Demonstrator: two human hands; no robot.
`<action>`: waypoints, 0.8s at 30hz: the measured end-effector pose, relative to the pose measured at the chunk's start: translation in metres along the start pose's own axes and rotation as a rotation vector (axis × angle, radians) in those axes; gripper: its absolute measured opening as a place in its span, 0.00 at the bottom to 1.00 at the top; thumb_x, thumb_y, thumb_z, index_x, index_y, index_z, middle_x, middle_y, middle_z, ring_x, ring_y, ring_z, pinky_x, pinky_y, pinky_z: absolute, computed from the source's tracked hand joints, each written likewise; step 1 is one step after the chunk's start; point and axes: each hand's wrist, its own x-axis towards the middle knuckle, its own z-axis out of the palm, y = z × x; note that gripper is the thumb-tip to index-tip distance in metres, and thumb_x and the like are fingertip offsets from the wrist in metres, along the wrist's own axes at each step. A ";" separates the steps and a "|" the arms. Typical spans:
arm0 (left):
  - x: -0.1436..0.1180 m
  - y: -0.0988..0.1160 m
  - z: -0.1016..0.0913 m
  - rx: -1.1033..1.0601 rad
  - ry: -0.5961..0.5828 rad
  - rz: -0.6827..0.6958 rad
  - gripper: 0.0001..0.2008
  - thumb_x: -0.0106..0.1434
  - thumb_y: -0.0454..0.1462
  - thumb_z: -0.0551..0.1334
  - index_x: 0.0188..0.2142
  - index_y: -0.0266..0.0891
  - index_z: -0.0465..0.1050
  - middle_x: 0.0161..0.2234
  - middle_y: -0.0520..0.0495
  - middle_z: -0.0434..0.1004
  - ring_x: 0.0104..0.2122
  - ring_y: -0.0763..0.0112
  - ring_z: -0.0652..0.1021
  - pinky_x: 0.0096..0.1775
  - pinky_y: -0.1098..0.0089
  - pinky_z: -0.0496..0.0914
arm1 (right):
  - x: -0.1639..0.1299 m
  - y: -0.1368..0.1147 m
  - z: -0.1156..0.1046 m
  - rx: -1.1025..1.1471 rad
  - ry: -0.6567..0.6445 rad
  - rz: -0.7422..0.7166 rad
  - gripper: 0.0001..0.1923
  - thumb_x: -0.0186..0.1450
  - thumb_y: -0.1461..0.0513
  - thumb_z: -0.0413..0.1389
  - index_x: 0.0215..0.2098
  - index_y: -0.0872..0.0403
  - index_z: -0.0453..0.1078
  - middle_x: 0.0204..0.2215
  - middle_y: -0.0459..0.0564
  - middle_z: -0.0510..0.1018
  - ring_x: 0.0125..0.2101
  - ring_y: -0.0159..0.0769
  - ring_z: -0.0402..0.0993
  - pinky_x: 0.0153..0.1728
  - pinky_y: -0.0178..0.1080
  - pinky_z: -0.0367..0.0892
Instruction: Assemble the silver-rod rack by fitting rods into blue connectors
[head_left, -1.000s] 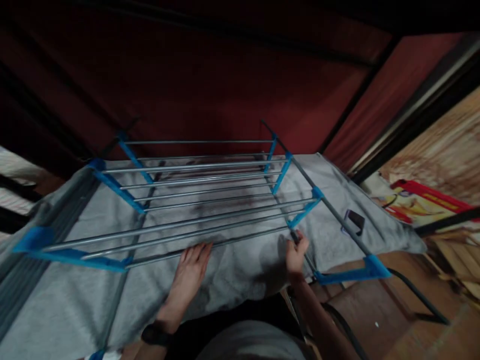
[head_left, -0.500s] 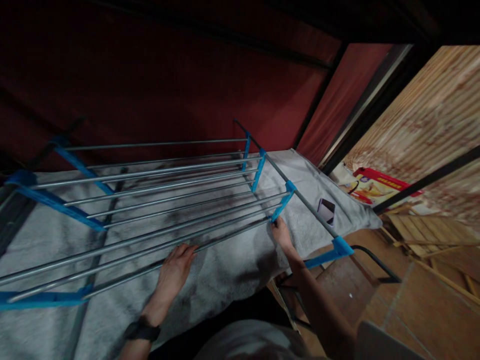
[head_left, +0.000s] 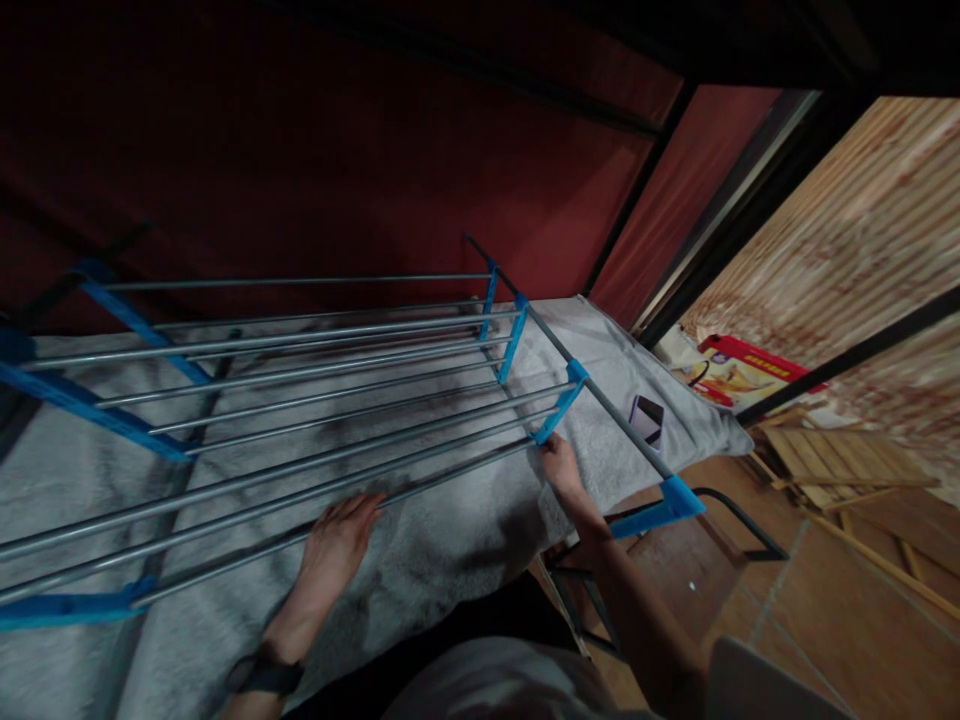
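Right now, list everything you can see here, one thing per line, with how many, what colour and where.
drying rack: one, grey metal rods with blue plastic joints, standing across the middle of the view
grey cloth: one, light grey with darker patches, spread under the rods and draped over the near edge
phone: one, dark, lying on the cloth at the right, beyond the rack's side bar
red and yellow pack: one, on the floor at the right
wooden slats: several, pale brown, on the floor at the far right
wristband: one, black, on the left wrist
left hand: one, flat on the cloth by the nearest rod
right hand: one, at the blue joint on the rack's right end
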 end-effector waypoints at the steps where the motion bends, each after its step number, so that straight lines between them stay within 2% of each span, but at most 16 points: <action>1: 0.000 0.000 0.000 0.001 -0.005 0.004 0.22 0.77 0.42 0.51 0.54 0.42 0.84 0.51 0.40 0.88 0.50 0.52 0.86 0.54 0.53 0.79 | 0.000 0.000 0.001 0.030 -0.006 -0.005 0.15 0.58 0.58 0.53 0.39 0.51 0.76 0.39 0.55 0.86 0.43 0.47 0.80 0.50 0.46 0.74; 9: 0.000 0.001 0.004 0.017 0.057 0.033 0.21 0.76 0.41 0.52 0.51 0.44 0.85 0.47 0.42 0.89 0.46 0.53 0.87 0.50 0.54 0.81 | 0.000 0.003 0.011 0.013 0.059 -0.035 0.18 0.58 0.56 0.50 0.41 0.51 0.75 0.39 0.56 0.84 0.45 0.49 0.79 0.50 0.47 0.73; 12: -0.001 0.001 0.007 0.023 0.058 0.032 0.22 0.76 0.40 0.51 0.52 0.43 0.85 0.48 0.41 0.89 0.46 0.53 0.87 0.50 0.52 0.81 | -0.003 0.005 0.018 0.011 0.082 -0.019 0.16 0.57 0.55 0.51 0.39 0.50 0.72 0.37 0.55 0.82 0.42 0.49 0.77 0.50 0.49 0.73; 15: -0.004 -0.004 0.013 -0.012 0.072 0.054 0.21 0.77 0.42 0.52 0.53 0.43 0.85 0.49 0.41 0.88 0.47 0.53 0.86 0.52 0.52 0.82 | -0.014 0.008 0.022 0.006 0.234 -0.032 0.17 0.57 0.53 0.53 0.41 0.51 0.70 0.40 0.56 0.79 0.45 0.49 0.75 0.53 0.52 0.72; 17: -0.006 -0.009 0.017 -0.050 0.114 0.074 0.21 0.77 0.44 0.53 0.52 0.43 0.85 0.50 0.41 0.88 0.48 0.53 0.86 0.53 0.52 0.82 | -0.026 0.010 0.023 0.002 0.377 -0.079 0.17 0.59 0.53 0.54 0.44 0.50 0.69 0.43 0.56 0.78 0.48 0.49 0.74 0.56 0.53 0.71; 18: -0.007 -0.011 0.019 -0.068 0.142 0.082 0.21 0.78 0.46 0.54 0.52 0.43 0.85 0.50 0.40 0.88 0.49 0.53 0.86 0.53 0.52 0.82 | -0.032 0.010 0.023 0.007 0.403 -0.109 0.16 0.60 0.54 0.54 0.45 0.50 0.69 0.43 0.55 0.78 0.48 0.48 0.74 0.56 0.52 0.71; 19: -0.006 -0.012 0.021 -0.078 0.171 0.085 0.21 0.78 0.46 0.54 0.52 0.42 0.85 0.51 0.40 0.87 0.50 0.53 0.86 0.54 0.51 0.82 | -0.038 0.009 0.024 0.014 0.376 -0.143 0.15 0.63 0.55 0.53 0.45 0.50 0.69 0.42 0.54 0.77 0.46 0.47 0.75 0.55 0.51 0.72; 21: 0.000 -0.011 0.024 -0.071 0.221 0.071 0.22 0.78 0.46 0.53 0.54 0.41 0.84 0.51 0.38 0.87 0.51 0.51 0.85 0.54 0.49 0.82 | -0.046 0.006 0.030 0.010 0.240 -0.230 0.13 0.67 0.58 0.51 0.47 0.50 0.70 0.43 0.53 0.78 0.45 0.45 0.76 0.52 0.49 0.74; 24: 0.018 -0.006 0.023 -0.028 0.257 0.036 0.21 0.78 0.42 0.52 0.56 0.41 0.82 0.54 0.37 0.86 0.54 0.49 0.84 0.57 0.47 0.80 | -0.042 -0.001 0.048 -0.096 0.116 -0.396 0.18 0.68 0.62 0.49 0.54 0.51 0.73 0.52 0.58 0.78 0.54 0.48 0.76 0.58 0.52 0.74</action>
